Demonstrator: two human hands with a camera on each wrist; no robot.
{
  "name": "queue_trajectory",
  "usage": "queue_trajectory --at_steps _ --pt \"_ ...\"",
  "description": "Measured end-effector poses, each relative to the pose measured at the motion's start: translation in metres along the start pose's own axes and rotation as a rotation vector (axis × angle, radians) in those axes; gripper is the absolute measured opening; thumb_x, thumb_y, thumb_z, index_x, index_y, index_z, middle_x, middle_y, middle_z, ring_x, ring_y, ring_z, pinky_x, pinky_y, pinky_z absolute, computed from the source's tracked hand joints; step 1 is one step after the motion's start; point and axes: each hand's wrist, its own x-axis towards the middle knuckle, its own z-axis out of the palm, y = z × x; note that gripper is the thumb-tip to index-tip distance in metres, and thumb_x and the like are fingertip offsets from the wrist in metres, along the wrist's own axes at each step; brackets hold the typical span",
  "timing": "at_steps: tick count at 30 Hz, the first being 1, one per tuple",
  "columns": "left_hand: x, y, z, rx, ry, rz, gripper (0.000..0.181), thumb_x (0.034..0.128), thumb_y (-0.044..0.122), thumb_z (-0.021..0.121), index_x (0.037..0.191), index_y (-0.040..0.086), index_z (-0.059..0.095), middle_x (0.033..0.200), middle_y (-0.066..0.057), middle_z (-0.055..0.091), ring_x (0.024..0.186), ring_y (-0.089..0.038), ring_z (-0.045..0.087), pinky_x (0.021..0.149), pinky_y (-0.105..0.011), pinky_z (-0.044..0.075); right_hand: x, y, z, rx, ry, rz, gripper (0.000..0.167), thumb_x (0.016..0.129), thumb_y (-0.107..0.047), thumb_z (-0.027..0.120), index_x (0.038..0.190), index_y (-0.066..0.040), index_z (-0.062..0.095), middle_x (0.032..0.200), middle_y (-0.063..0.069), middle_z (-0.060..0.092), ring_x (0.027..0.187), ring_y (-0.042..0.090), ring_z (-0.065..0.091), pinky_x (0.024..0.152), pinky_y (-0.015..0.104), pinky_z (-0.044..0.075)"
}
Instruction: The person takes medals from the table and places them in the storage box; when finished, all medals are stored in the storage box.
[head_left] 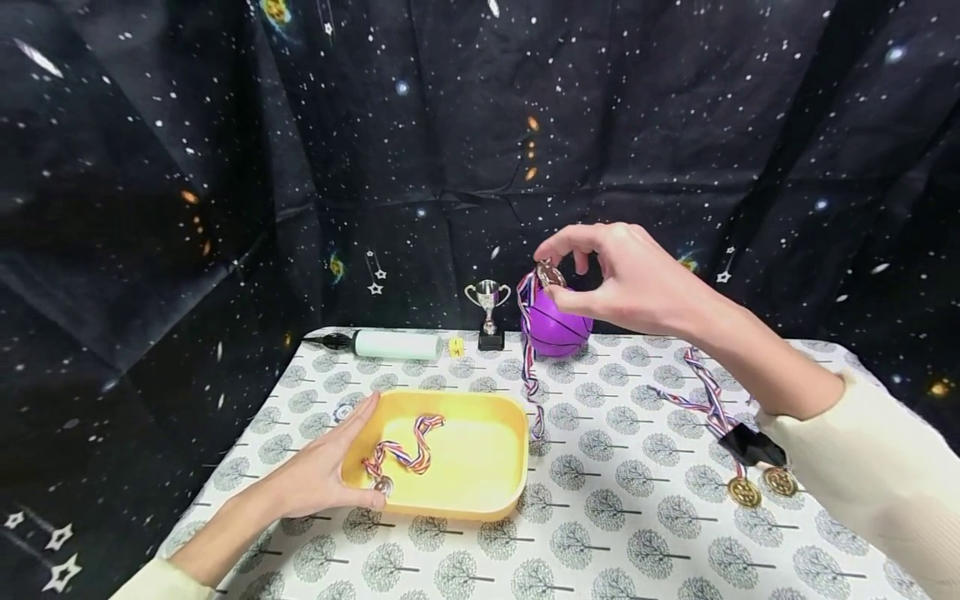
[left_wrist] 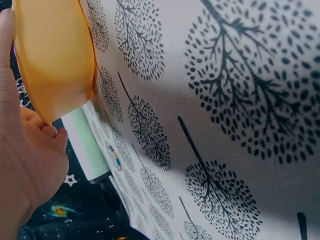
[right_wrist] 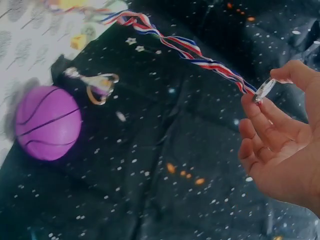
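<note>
Left hand (head_left: 333, 467), spread wide, grips one end of the yellow tub (head_left: 480, 458); a ribboned medal (head_left: 383, 486) lies inside, apparently done. Two gold medals (head_left: 744, 492) lie outside, to the right. Farther off, the right hand (head_left: 637, 279) pinches a raised medal (head_left: 551, 274), seemingly left to place, before the purple ball (head_left: 557, 332).

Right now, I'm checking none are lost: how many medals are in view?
4: one medal in the right hand, a second medal in the tub, two gold medals on the table; the right sleeve may hide more.
</note>
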Motion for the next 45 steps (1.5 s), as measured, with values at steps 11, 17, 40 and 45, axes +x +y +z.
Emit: queue_trajectory --at_steps 11,17,40,45 --pt "-0.001 0.0 0.002 -0.012 -0.001 -0.002 0.139 0.0726 0.066 0.09 0.172 0.014 0.009 0.177 -0.008 0.01 0.16 -0.036 0.02 0.123 -0.064 0.025 0.027 -0.023 0.003 0.045 0.025 -0.036 0.036 0.089 -0.022 0.079 0.124 -0.018 0.078 0.102 -0.004 0.074 0.075 0.019 0.056 0.059 0.033 0.044" --pt "-0.003 0.001 0.002 -0.017 0.0 -0.004 0.139 0.072 0.066 0.091 0.172 0.013 0.009 0.177 -0.008 0.01 0.16 -0.037 0.021 0.123 -0.064 0.024 0.038 -0.034 0.005 0.083 0.023 -0.058 0.034 0.09 -0.023 0.079 0.123 -0.017 0.078 0.108 -0.005 0.074 0.084 0.015 0.056 0.061 0.032 0.044" --pt "-0.001 0.005 -0.003 0.011 0.002 0.021 0.14 0.072 0.068 0.089 0.172 0.009 0.011 0.177 -0.011 0.011 0.159 -0.038 0.022 0.123 -0.065 0.027 0.059 -0.028 0.104 0.039 -0.148 -0.031 0.034 0.089 -0.025 0.08 0.121 -0.013 0.079 0.104 -0.002 0.075 0.072 0.014 0.054 0.065 0.03 0.046" --pt "0.0 0.003 -0.003 0.009 -0.004 0.024 0.141 0.0717 0.074 0.086 0.172 0.01 0.01 0.177 -0.009 0.01 0.159 -0.036 0.021 0.123 -0.064 0.026 0.067 -0.035 0.113 0.019 -0.095 -0.081 0.037 0.091 -0.025 0.08 0.125 -0.012 0.078 0.108 -0.002 0.076 0.095 0.017 0.063 0.078 0.033 0.053"
